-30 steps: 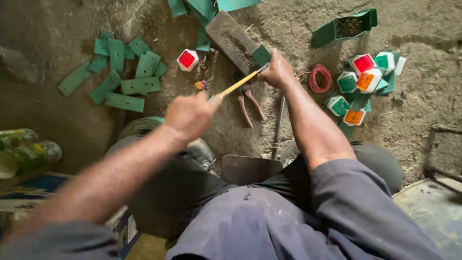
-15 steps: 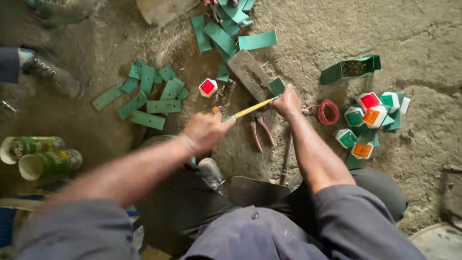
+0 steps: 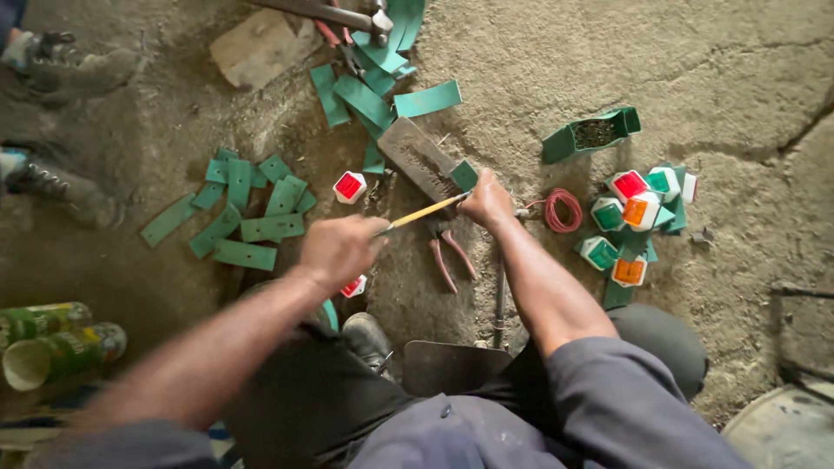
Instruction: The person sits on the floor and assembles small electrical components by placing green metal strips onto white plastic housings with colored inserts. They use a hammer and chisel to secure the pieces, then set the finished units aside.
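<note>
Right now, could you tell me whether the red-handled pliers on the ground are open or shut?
Open: the red-handled pliers lie with their two handles spread apart, below the right hand.

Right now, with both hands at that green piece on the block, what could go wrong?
1. The right hand pins the green piece just beside the tip of the yellow-handled tool held by the left hand; a slip could catch the fingers.
2. The piece sits at the lower end of the metal block and might skid off.
3. The pliers and red wire coil lie close under the forearm and could snag.
</note>
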